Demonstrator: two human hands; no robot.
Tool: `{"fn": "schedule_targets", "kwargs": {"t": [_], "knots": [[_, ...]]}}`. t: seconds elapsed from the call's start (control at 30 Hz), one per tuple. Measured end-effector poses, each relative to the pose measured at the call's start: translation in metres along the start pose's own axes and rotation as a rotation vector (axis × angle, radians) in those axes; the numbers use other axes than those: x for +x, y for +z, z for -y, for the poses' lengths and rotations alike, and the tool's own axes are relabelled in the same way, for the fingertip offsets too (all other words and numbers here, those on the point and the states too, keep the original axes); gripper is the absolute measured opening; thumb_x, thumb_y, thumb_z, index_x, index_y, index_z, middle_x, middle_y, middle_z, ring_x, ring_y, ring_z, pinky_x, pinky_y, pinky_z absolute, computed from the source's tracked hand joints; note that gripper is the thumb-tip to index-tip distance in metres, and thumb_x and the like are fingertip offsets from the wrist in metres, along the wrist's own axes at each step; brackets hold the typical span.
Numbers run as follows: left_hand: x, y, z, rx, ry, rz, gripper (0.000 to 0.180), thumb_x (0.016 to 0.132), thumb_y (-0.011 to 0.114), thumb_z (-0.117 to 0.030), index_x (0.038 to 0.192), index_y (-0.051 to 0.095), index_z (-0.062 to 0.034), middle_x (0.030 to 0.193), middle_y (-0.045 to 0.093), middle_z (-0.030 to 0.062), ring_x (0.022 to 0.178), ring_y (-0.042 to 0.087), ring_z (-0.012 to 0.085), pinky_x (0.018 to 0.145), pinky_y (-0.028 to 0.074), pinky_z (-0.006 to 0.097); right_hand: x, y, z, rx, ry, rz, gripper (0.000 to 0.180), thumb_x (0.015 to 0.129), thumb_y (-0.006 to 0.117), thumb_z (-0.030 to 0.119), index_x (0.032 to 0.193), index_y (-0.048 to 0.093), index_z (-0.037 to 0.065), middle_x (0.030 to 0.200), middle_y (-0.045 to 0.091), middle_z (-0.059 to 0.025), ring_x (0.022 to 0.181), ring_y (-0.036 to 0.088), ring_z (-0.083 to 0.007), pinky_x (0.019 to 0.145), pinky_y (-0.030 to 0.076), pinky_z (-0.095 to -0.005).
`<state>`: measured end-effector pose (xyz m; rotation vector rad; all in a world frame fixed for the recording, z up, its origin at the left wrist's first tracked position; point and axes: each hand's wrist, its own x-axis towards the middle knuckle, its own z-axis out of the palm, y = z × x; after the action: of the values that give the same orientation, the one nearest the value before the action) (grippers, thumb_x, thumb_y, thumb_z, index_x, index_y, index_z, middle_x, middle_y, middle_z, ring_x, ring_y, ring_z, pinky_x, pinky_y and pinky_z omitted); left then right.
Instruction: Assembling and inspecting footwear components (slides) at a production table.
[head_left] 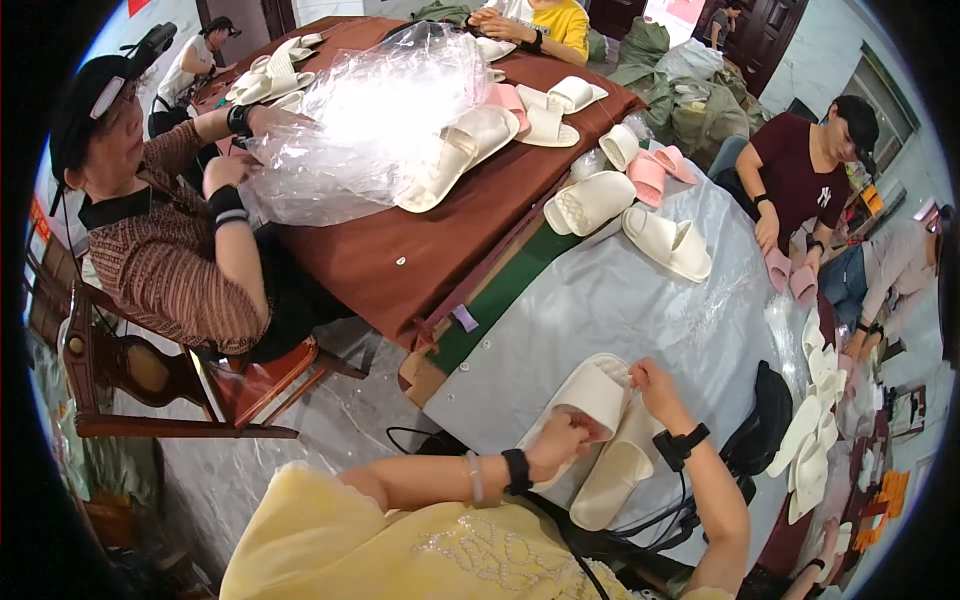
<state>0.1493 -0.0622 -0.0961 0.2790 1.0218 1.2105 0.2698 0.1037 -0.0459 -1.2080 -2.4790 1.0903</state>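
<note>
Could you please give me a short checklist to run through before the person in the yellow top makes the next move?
1. Cream left-side slipper with a wide strap and cream right-side slipper lie side by side: ok.
2. Slipper ends level: not ok; the right-side one sits nearer the person.
3. Left hand at the left-side slipper's strap: ok, at its near edge.
4. Right hand empty: cannot tell; its fingers are bent and could hide something small.
5. Black bag-like item apart from both slippers: ok, off to the right.
6. Slipper undersides clean: cannot tell; they are hidden.
</note>
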Motion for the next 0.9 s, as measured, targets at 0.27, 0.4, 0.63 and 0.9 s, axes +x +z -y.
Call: {"fn": "schedule_targets", "kwargs": {"t": [0.27,0.4,0.63,0.9], "knots": [[0.010,0.043,-0.094,1.075,1.028,-0.020,0.019,0.079,0.057,-0.013,0.093,0.059,-0.0005,0.087,0.061,0.0140,0.079,0.059,0.0263,0.070,0.046,0.035,-0.015,-0.009,0.004,0.168,-0.058,-0.017,0.020,0.093,0.043,0.020,0.091,0.051,0.002,0.078,0.058,-0.0089,0.071,0.054,-0.0185,0.068,0.043,-0.0289],[0.067,0.043,-0.106,1.296,0.538,0.255,0.016,0.077,0.058,-0.016,0.080,0.064,-0.0013,0.070,0.063,0.0120,0.064,0.060,0.0256,0.063,0.047,0.035,-0.020,-0.003,-0.003,0.194,-0.063,-0.064,0.019,0.094,0.043,0.020,0.092,0.048,0.002,0.077,0.057,-0.0086,0.071,0.054,-0.0178,0.067,0.043,-0.0285],[0.086,0.034,-0.080,1.088,0.512,0.182,0.016,0.073,0.059,-0.020,0.077,0.066,-0.0061,0.064,0.063,0.0108,0.062,0.061,0.0276,0.060,0.048,0.036,-0.022,-0.001,-0.009,0.548,0.137,-0.190,0.019,0.095,0.040,0.023,0.091,0.047,0.005,0.066,0.049,-0.0008,0.052,0.042,-0.0086,0.048,0.036,-0.0222],[0.066,0.035,-0.074,1.168,0.551,0.205,0.019,0.080,0.055,-0.018,0.087,0.063,-0.0026,0.074,0.064,0.0123,0.065,0.061,0.0217,0.063,0.046,0.032,-0.030,-0.010,-0.038,1.111,0.519,0.014,0.015,0.088,0.050,0.021,0.090,0.049,0.007,0.062,0.039,0.0030,0.050,0.037,-0.0067,0.047,0.034,-0.0233]]}}
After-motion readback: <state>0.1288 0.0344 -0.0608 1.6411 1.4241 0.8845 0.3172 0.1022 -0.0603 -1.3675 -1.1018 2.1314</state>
